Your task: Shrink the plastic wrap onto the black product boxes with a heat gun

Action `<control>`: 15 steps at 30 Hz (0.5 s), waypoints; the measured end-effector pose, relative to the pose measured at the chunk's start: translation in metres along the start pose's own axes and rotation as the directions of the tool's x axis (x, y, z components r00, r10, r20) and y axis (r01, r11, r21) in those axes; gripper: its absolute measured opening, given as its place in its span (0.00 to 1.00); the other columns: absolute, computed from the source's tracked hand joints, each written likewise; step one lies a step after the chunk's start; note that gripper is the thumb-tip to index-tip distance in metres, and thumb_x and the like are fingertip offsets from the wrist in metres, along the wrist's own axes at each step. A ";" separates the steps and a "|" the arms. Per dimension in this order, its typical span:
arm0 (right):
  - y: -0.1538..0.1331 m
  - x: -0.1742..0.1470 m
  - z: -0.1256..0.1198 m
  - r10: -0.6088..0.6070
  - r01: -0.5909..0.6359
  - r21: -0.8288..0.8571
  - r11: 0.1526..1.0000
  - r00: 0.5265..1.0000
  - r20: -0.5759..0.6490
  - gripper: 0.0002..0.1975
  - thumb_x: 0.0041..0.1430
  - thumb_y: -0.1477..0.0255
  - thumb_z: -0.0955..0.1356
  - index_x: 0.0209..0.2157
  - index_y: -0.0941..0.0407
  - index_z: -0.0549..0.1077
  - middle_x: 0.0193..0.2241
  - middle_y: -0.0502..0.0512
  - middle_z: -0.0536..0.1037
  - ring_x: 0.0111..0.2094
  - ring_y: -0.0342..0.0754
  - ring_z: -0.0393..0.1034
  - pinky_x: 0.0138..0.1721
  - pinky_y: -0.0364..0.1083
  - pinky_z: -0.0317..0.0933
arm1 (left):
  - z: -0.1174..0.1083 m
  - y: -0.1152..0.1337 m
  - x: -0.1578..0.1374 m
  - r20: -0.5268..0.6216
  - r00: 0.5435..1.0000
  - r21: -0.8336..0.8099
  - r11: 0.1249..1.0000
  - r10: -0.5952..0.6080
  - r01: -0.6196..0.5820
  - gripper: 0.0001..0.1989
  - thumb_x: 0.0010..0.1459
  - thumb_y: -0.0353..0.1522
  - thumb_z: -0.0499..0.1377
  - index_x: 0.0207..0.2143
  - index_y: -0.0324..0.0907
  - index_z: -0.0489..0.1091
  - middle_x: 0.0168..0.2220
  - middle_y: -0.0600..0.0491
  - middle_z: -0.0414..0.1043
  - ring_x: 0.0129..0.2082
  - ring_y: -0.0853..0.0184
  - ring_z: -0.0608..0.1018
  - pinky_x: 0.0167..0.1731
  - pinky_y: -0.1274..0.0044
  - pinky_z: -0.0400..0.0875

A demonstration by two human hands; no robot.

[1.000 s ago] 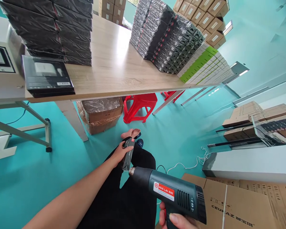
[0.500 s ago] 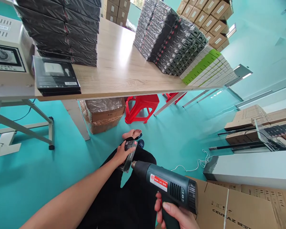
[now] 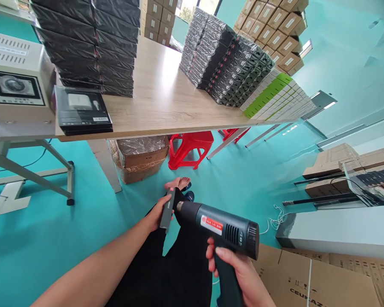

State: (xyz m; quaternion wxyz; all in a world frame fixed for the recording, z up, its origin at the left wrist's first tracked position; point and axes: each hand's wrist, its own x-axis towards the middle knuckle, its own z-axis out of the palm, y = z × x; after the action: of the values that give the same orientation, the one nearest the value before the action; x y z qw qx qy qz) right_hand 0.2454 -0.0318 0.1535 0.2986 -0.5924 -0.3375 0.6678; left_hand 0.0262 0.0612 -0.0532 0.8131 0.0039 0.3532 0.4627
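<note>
My left hand [image 3: 158, 212] is closed around a slim black box [image 3: 167, 212], held above my lap with a narrow side facing up. In my right hand [image 3: 235, 266] is a dark green heat gun [image 3: 225, 228] with a red and white label, gripped by its handle. Its metal nozzle points left at the box, a small gap away. Part of the box is hidden by my left fingers. Whether the heat gun is running, I cannot tell.
A wooden table [image 3: 166, 111] carries stacks of film-wrapped black boxes [image 3: 115, 51], one flat black box [image 3: 83, 111] and green-white boxes [image 3: 272, 96]. A beige machine [image 3: 16, 81] stands left. Below are a carton [image 3: 144, 157] and a red stool [image 3: 192, 147]; large cartons [image 3: 284, 277] lie right.
My left hand has turned the box so that a narrow side now faces up. The heat gun has shifted slightly up and left, its nozzle still toward the box.
</note>
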 end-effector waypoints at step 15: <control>0.008 0.033 0.014 0.025 -0.024 -0.009 1.000 0.996 0.090 0.17 0.50 0.66 0.71 0.40 0.62 0.75 0.29 0.58 0.78 0.24 0.46 0.70 0.23 0.44 0.63 | 0.000 0.014 -0.023 0.133 0.967 -0.104 0.967 -0.216 0.231 0.18 0.54 0.45 0.56 0.32 0.39 0.72 0.26 0.46 0.77 0.28 0.55 0.80 0.32 0.66 0.74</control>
State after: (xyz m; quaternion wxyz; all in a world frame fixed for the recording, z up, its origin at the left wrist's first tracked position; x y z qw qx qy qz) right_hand 0.2276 -0.0114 0.1286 0.2725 -0.5669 -0.3458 0.6963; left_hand 0.0088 0.0519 -0.0356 0.8789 -0.0563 0.2734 0.3869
